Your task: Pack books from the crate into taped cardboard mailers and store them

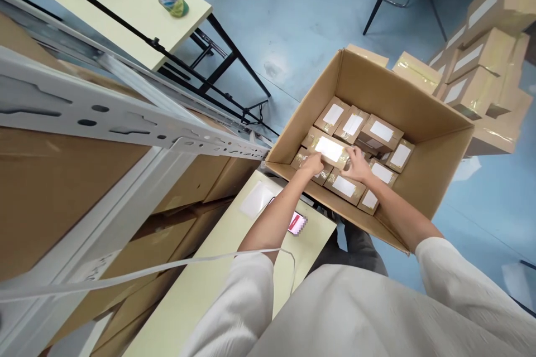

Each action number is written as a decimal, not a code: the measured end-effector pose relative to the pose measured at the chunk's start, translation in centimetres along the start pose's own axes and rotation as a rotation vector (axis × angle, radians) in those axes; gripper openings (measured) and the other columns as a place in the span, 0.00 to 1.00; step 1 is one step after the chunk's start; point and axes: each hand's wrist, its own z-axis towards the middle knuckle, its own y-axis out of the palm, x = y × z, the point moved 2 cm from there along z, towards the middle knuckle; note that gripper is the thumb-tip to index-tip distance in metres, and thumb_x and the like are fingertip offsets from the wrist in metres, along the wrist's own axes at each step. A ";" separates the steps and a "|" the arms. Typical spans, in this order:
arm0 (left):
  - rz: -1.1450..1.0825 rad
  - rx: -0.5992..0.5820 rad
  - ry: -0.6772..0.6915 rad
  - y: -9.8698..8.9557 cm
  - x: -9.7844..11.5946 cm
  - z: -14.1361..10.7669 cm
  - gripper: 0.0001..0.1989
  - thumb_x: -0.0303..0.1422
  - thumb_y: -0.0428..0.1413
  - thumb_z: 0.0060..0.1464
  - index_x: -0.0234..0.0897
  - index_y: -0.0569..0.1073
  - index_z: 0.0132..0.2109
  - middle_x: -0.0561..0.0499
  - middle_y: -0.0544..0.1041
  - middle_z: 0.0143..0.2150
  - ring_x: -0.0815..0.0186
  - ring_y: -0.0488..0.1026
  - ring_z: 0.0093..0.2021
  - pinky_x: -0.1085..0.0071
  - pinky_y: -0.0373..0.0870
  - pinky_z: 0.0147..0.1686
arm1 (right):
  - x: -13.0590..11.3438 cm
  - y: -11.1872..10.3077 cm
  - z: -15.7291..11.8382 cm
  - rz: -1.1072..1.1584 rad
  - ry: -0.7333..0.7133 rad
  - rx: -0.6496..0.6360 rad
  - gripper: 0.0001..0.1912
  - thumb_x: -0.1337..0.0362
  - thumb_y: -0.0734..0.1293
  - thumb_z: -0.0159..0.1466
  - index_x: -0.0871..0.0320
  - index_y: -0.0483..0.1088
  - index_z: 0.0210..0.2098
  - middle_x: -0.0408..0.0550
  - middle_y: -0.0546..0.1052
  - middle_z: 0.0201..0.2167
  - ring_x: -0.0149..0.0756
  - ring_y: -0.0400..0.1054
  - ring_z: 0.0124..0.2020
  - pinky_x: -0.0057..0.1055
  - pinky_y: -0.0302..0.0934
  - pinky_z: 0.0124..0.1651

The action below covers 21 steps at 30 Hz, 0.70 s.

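A large open carton holds several small taped brown boxes with white labels. Both my hands reach over its near side. One small labelled box lies between them, slightly above its neighbours. My left hand is closed at the near left edge of that box, its fingers curled. Around the right end of the same box, my right hand has its thumb and fingers wrapped. Among the other small boxes are one at the back left and one at the near side.
Metal shelving with large cartons fills the left. A cream table below bears a phone; a white strap crosses it. Stacked brown boxes stand right. Another table holds a tape roll.
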 end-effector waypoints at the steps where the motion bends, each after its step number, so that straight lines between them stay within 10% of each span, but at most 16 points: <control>1: -0.009 -0.014 0.020 0.1 0.7 0.2 0.28 0.27 0.57 0.62 0.39 0.72 0.68 0.37 0.77 0.68 0.48 0.75 0.67 0.58 0.72 0.64 | 1.3 -2.1 -0.3 -0.036 -0.001 0.036 0.54 0.47 0.76 0.58 0.54 0.52 0.77 0.66 0.56 0.70 0.63 0.62 0.66 0.56 0.68 0.63; 7: -0.019 -0.037 0.096 0.9 4.9 1.4 0.28 0.28 0.54 0.63 0.37 0.71 0.69 0.36 0.75 0.70 0.49 0.75 0.67 0.60 0.71 0.63 | 8.0 -9.2 -2.9 -0.273 0.101 0.086 0.47 0.45 0.74 0.59 0.57 0.60 0.72 0.65 0.64 0.62 0.62 0.64 0.61 0.53 0.64 0.64; 14: -0.039 -0.073 0.151 2.3 6.9 2.5 0.28 0.32 0.53 0.67 0.38 0.69 0.72 0.35 0.71 0.72 0.49 0.73 0.69 0.58 0.69 0.66 | 10.9 -7.9 -3.5 -0.383 0.320 -0.037 0.48 0.40 0.72 0.62 0.56 0.59 0.73 0.65 0.64 0.62 0.61 0.62 0.60 0.51 0.62 0.61; 21: -0.034 -0.084 0.139 3.7 6.2 3.8 0.25 0.33 0.54 0.67 0.38 0.71 0.69 0.36 0.73 0.71 0.49 0.73 0.69 0.59 0.68 0.67 | 10.8 -5.0 3.1 -0.445 0.396 -0.179 0.50 0.34 0.72 0.62 0.56 0.60 0.73 0.68 0.64 0.65 0.64 0.59 0.64 0.57 0.56 0.65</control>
